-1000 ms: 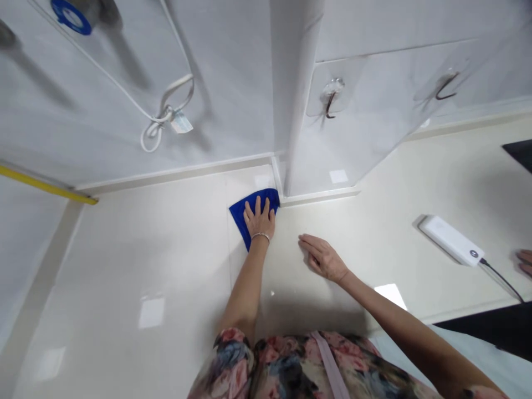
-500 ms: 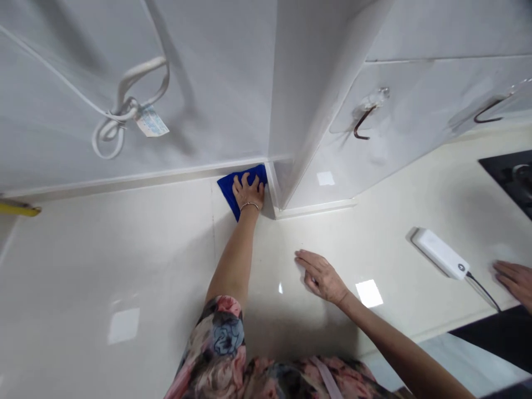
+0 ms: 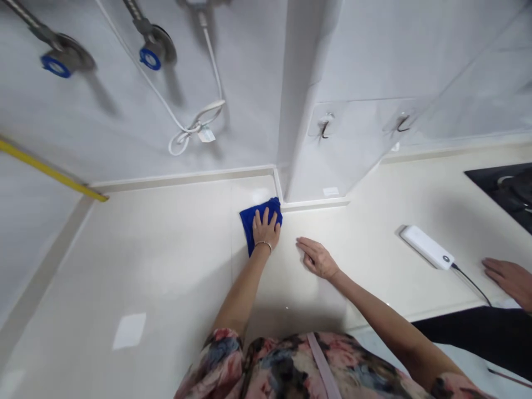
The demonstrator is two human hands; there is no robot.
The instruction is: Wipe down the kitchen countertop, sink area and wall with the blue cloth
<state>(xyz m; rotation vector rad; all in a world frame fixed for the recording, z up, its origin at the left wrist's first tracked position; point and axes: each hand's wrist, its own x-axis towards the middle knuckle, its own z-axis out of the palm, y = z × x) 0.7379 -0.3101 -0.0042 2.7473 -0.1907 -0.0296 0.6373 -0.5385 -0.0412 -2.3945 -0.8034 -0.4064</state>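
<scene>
My left hand lies on a blue cloth, fingers spread and pressing it to the pale, glossy countertop. The cloth is bunched at its upper right corner, beside the foot of the white wall corner. A thin bracelet circles my left wrist. My right hand rests on the counter to the right of the cloth, apart from it. Its fingers are stretched out with the thumb underneath, and it holds nothing.
A white power bank with a black cable lies to the right, near another person's hand. Beyond is a black cooktop. Wall hooks, a tied white cord, blue-handled valves and a yellow pipe are behind.
My left hand has drawn the blue cloth back from the inner corner, toward me along the short ledge. The view has shifted, showing the valves. My right hand stays on the counter.
</scene>
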